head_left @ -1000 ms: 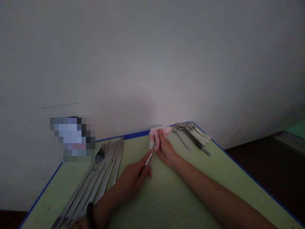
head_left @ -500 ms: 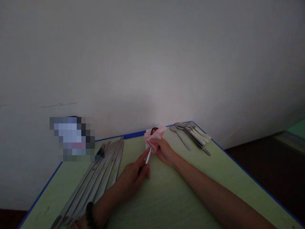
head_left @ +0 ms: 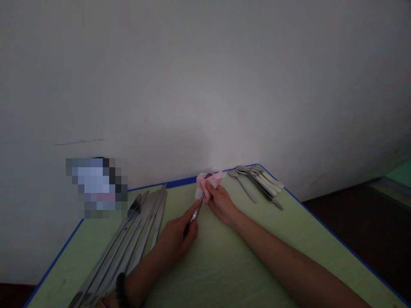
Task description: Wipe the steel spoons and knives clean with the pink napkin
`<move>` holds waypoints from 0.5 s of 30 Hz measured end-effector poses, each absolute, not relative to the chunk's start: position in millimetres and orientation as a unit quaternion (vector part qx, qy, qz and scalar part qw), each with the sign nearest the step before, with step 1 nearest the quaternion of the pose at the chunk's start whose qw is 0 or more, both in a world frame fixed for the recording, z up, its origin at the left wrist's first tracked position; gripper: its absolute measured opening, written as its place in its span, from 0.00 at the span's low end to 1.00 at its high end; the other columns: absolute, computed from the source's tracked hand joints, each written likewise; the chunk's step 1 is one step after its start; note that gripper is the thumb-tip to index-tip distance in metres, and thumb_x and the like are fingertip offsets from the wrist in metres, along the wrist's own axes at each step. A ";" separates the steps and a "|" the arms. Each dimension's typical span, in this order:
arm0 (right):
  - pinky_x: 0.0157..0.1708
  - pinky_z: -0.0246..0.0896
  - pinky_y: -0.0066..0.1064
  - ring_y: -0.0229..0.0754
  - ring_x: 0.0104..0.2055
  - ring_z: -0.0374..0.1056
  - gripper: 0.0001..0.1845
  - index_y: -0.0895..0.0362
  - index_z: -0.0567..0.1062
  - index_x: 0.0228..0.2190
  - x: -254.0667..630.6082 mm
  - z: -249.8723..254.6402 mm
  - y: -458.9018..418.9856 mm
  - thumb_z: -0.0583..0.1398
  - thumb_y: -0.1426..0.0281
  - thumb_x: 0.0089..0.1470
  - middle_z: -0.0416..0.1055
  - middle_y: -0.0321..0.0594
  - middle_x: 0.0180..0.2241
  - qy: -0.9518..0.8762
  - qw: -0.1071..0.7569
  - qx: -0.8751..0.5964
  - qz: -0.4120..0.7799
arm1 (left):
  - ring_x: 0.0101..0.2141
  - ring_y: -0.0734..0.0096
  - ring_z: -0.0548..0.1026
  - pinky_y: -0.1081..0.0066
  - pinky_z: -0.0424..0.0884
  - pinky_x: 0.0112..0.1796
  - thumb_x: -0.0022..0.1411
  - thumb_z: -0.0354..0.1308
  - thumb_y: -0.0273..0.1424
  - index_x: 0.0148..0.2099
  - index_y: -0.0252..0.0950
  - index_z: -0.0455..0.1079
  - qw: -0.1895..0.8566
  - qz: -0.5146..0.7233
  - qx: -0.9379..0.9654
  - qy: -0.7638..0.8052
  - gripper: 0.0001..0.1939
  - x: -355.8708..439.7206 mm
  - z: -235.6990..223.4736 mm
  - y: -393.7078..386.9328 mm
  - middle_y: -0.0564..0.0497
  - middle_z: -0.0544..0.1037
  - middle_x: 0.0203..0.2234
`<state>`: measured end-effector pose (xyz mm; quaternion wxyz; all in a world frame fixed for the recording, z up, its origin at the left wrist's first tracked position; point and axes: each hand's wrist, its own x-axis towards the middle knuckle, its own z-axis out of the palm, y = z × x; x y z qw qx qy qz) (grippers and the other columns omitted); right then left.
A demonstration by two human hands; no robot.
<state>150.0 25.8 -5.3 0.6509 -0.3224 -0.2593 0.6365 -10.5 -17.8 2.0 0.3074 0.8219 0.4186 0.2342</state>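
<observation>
My left hand (head_left: 176,236) is closed around the handle of a metal spoon (head_left: 197,211), index finger stretched along it. A pink and white cloth (head_left: 203,185) is wrapped about the spoon's upper part, pinched there by my right hand (head_left: 222,204). Only a small dark reddish bit of the bowl shows above the cloth's folds. Both hands are over the middle of the green table (head_left: 224,265), and a dark bracelet is on my left wrist.
Several long table knives (head_left: 141,233) lie side by side at the left. At the back right rest a single spoon (head_left: 244,187), stacked spoons (head_left: 257,182) and forks with pale handles (head_left: 271,184). A blurred-out phone-like object (head_left: 96,184) stands at the back left, against the wall (head_left: 205,85).
My left hand has drawn slightly left and down with the spoon handle. The cloth now covers more of the bowl, and my right thumb presses higher on it.
</observation>
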 end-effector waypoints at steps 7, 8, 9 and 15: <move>0.39 0.63 0.29 0.38 0.38 0.70 0.19 0.54 0.75 0.31 149.7 -6.4 28.9 0.69 0.57 0.38 0.76 0.34 0.30 -0.228 0.678 -0.320 0.621 | 0.16 0.74 0.64 0.75 0.59 0.23 0.63 0.42 0.31 0.61 0.32 0.62 0.199 0.259 0.852 0.410 0.25 -10.7 2.7 -20.9 0.55 0.69 0.17; 0.38 0.63 0.28 0.38 0.38 0.69 0.19 0.54 0.75 0.31 149.9 -6.0 29.4 0.69 0.57 0.38 0.76 0.34 0.30 -0.223 0.678 -0.319 0.624 | 0.16 0.73 0.64 0.75 0.59 0.23 0.63 0.42 0.31 0.61 0.32 0.61 0.199 0.252 0.853 0.411 0.26 -10.5 3.1 -21.0 0.55 0.69 0.17; 0.38 0.63 0.28 0.38 0.37 0.69 0.19 0.54 0.75 0.31 150.3 -5.7 29.8 0.69 0.58 0.38 0.76 0.34 0.30 -0.221 0.676 -0.317 0.628 | 0.16 0.73 0.65 0.75 0.59 0.23 0.63 0.42 0.31 0.62 0.32 0.60 0.204 0.243 0.854 0.413 0.26 -10.2 3.3 -21.0 0.56 0.69 0.17; 0.34 0.63 0.27 0.35 0.31 0.68 0.15 0.57 0.75 0.30 153.9 -6.5 29.8 0.69 0.62 0.41 0.75 0.35 0.28 -0.230 0.638 -0.308 0.667 | 0.19 0.71 0.68 0.75 0.60 0.24 0.65 0.41 0.33 0.65 0.33 0.54 0.248 0.200 0.845 0.430 0.27 -9.5 2.2 -20.7 0.54 0.70 0.19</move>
